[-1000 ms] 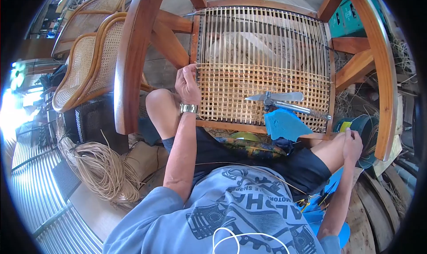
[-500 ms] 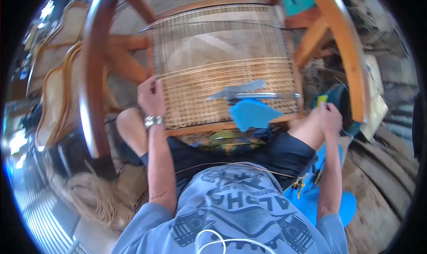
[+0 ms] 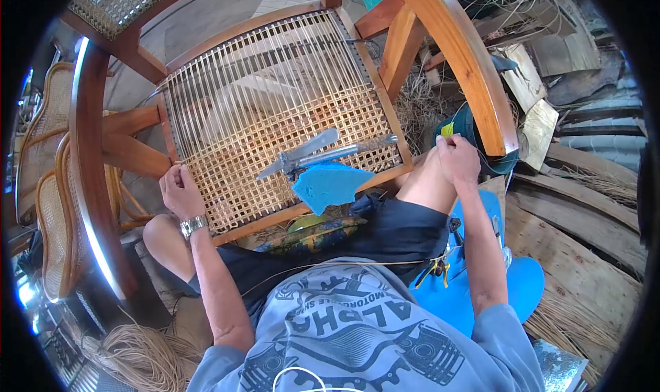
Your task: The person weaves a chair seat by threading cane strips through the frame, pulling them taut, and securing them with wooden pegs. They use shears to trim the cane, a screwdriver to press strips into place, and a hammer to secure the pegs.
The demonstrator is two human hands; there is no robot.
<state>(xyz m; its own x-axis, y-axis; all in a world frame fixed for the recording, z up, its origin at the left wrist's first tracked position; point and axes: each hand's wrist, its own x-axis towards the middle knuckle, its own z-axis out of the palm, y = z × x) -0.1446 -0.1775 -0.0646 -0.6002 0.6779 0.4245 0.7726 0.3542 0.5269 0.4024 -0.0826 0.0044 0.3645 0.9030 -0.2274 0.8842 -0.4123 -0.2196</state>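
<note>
Head view: left hand (image 3: 180, 189), grip pinched narrow, meets the left edge of the cane seat (image 3: 261, 103); right hand (image 3: 457, 160), grip unclear, rests beyond its right edge at a green tub (image 3: 462, 122).

Cane coil (image 3: 148, 354), perhaps pliers (image 3: 440, 268)

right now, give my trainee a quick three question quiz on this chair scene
1. True or false: the metal tool lies on the woven seat.
2. Fill in: the cloth beside the tool is ___.
3. The left hand touches: A the seat's edge, B the cloth, C the tool.
Key: 1 true; 2 blue; 3 A.
</note>
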